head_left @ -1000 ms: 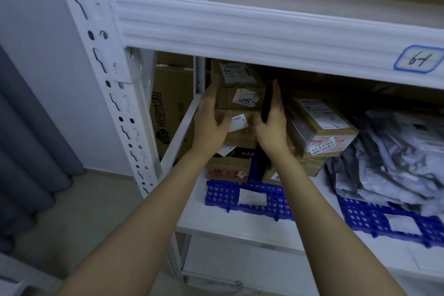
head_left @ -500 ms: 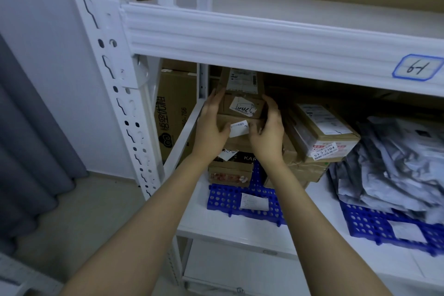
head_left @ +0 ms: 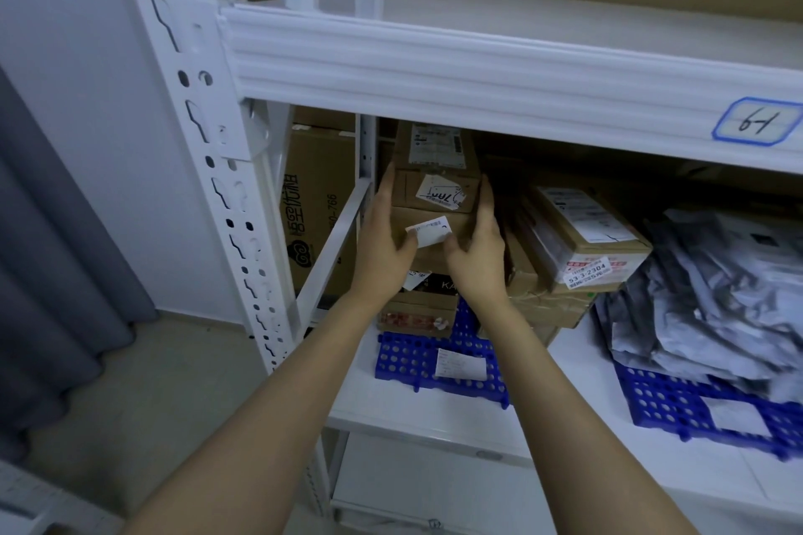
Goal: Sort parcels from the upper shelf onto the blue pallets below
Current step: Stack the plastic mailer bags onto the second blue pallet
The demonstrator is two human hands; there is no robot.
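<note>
A stack of cardboard parcels stands on the left blue pallet on the lower shelf. My left hand lies flat against the stack's left side, my right hand against its right side. Fingers of both hands point up along the sides. Both thumbs rest on the front of the box with the white label. Above it sits a box with a torn sticker, and a long box tops the stack. The upper shelf shows only bare white board.
More labelled boxes lean to the right of the stack. Grey poly bags are heaped on a second blue pallet. The white shelf beam hangs just above my hands, with the upright post left and a large carton behind it.
My right hand has closed in from beside the stack onto its right side, and its thumb now lies on the front. My left hand has stayed on the left side.
</note>
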